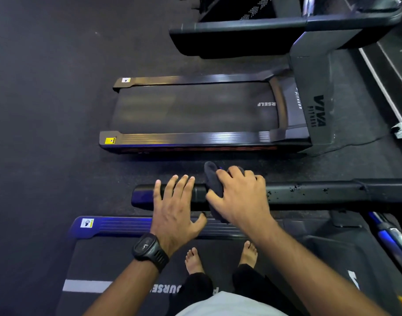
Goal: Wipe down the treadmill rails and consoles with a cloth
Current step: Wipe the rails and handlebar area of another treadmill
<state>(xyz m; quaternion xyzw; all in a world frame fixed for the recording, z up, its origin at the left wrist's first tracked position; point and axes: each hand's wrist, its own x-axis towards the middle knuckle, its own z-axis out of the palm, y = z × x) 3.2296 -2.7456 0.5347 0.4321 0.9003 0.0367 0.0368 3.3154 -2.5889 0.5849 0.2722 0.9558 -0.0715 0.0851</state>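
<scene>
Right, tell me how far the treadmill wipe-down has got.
Done: nothing is clearly finished; whether the rail end under the left hand has been wiped cannot be told. In hand: the right hand presses the dark cloth over that rail. Left: the stretch right of the cloth carries droplets, and the neighbouring treadmill and its handrail are untouched. No console is clearly in view.

"VIVA FITNESS" stands on the grey upright (318, 110) of the far treadmill, and "FITNESS" on its motor cover (297, 99). Its belt (195, 108) shows "RSELF"; the near belt (118, 265) shows "OURSE", partly hidden
</scene>
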